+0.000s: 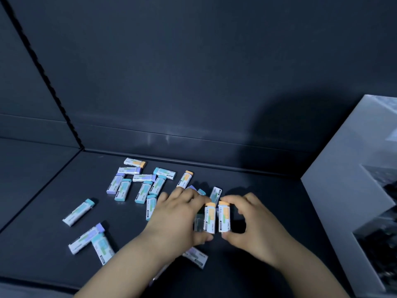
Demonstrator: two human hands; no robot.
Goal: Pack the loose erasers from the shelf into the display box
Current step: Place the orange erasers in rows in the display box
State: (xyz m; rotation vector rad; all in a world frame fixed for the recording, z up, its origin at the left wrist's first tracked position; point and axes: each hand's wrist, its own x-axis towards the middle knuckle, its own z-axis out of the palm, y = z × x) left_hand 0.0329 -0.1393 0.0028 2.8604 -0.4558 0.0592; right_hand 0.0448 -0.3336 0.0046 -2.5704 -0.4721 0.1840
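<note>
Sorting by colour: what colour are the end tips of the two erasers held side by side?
Orange on both held erasers, clearest in the head view.

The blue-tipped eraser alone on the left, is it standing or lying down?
Lying down. The blue-tipped eraser rests flat on the shelf, touching no other eraser.

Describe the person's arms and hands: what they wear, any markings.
The left hand and the right hand wear no gloves, and no ring, watch or bracelet shows on either. The left forearm and the right forearm are uncovered down to the bottom edge of the view, with no sleeve in sight. No markings show.
</note>
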